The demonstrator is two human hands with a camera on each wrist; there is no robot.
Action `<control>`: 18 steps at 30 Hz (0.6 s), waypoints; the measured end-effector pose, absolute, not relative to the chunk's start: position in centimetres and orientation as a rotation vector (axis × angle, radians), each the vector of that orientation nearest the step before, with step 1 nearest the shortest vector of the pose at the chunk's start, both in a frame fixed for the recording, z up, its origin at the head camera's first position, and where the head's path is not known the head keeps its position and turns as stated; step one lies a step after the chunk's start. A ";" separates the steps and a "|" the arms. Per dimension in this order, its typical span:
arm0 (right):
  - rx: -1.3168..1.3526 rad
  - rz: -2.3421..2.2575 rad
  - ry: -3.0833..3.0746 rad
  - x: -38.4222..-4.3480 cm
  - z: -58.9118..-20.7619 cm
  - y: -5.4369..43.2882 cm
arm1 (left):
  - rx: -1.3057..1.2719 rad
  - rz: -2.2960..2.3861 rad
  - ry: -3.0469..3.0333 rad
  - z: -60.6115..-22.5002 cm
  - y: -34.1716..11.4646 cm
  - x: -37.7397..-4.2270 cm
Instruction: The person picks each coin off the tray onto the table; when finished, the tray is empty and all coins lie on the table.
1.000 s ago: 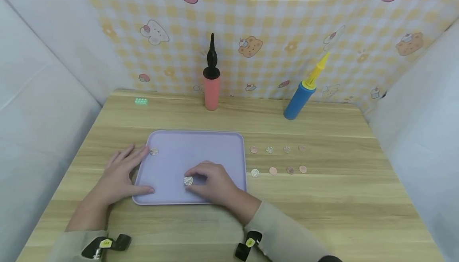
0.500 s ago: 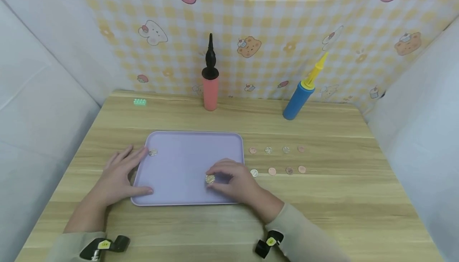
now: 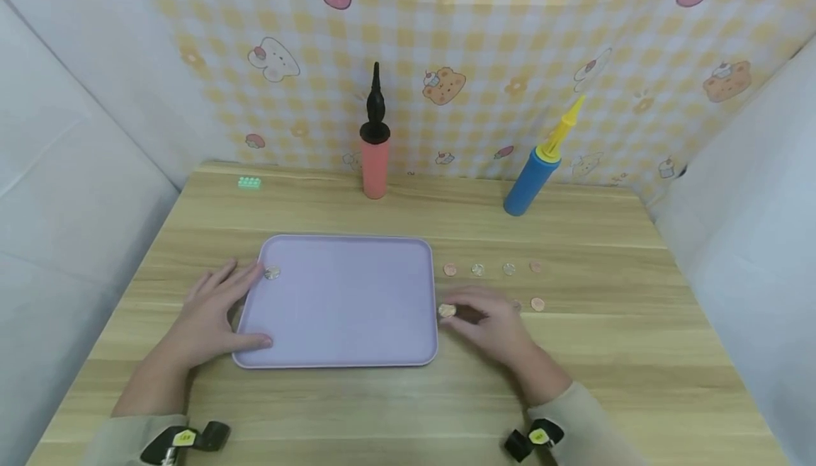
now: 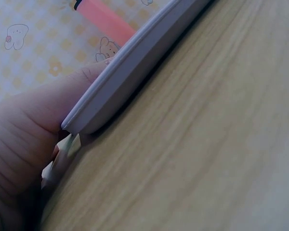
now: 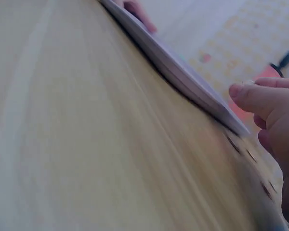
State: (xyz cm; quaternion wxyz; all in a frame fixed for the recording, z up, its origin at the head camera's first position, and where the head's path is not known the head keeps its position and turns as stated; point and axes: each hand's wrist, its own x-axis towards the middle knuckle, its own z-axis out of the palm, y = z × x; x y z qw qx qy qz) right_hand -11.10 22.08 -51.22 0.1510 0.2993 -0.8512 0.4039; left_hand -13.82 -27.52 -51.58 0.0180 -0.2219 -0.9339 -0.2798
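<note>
My right hand point(image 3: 487, 321) pinches a silvery coin point(image 3: 447, 310) between thumb and fingers, just beyond the right edge of the lilac tray point(image 3: 344, 303). In the right wrist view the thumb and a finger meet at their tips, with the coin mostly hidden. My left hand point(image 3: 207, 310) rests along the tray's left rim, its fingers extended and thumb lying over the near left corner. Another silvery coin point(image 3: 272, 273) lies in the tray beside the left fingertips. Seen from the left wrist, the thumb point(image 4: 62, 96) reaches over the tray wall point(image 4: 120, 82).
Right of the tray, copper-coloured and silvery coins lie in two rows, with a copper coin point(image 3: 537, 304) ending the near row; my right hand covers part of it. Behind stand a pink-and-black pump point(image 3: 375, 165) and a leaning blue-and-yellow pump point(image 3: 532, 183). A mint toy brick point(image 3: 249, 183) lies back left.
My right hand has carried the pinched coin rightward, from over the tray to past its right edge. The left hand stays at the left rim.
</note>
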 end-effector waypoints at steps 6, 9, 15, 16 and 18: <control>0.710 1.120 -2.464 -10.5 -51.4 27.4 | -0.696 -0.863 -2.900 -51.5 -27.5 -13.8; 0.628 1.119 -2.473 -10.1 -51.6 30.0 | -0.703 -0.862 -2.895 -51.6 -27.4 -13.8; 0.476 1.032 -2.483 -9.6 -51.7 33.9 | -0.707 -0.856 -2.894 -51.4 -27.5 -13.9; 0.450 1.011 -2.489 -9.5 -51.7 34.4 | -0.705 -0.857 -2.895 -51.4 -27.5 -13.9; 0.390 0.976 -2.509 -9.3 -51.6 35.4 | -0.702 -0.859 -2.897 -51.4 -27.5 -13.9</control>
